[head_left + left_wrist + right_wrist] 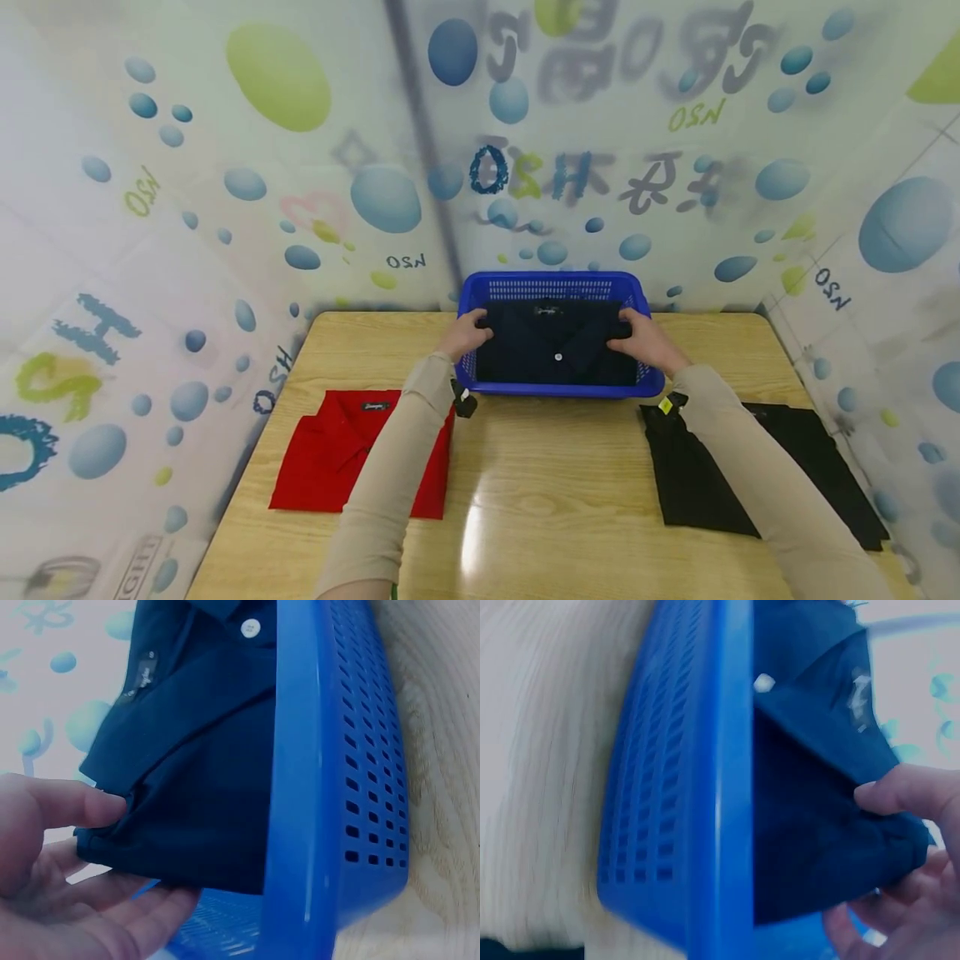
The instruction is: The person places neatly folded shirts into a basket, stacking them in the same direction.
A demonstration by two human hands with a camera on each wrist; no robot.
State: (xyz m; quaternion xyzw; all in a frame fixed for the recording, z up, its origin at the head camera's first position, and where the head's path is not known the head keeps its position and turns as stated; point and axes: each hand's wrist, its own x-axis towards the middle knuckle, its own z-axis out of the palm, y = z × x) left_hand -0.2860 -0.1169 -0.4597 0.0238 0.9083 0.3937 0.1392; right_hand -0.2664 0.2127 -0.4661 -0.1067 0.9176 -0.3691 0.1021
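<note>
A folded dark navy shirt (555,342) with a white button and a neck label lies level within the blue plastic basket (562,389). My left hand (463,335) pinches the shirt's left side, thumb on top and fingers underneath, as the left wrist view shows with the folded shirt (202,780). On the opposite side, my right hand (647,340) grips the shirt the same way; in the right wrist view its thumb presses on the dark cloth (817,825). The basket's bottom is mostly hidden under the shirt.
A folded red shirt (315,467) lies on the wooden table (555,500) at left, partly behind my left forearm. At right, a folded black shirt (817,467) is partly covered by my right forearm. Behind the basket rises a patterned wall (337,250).
</note>
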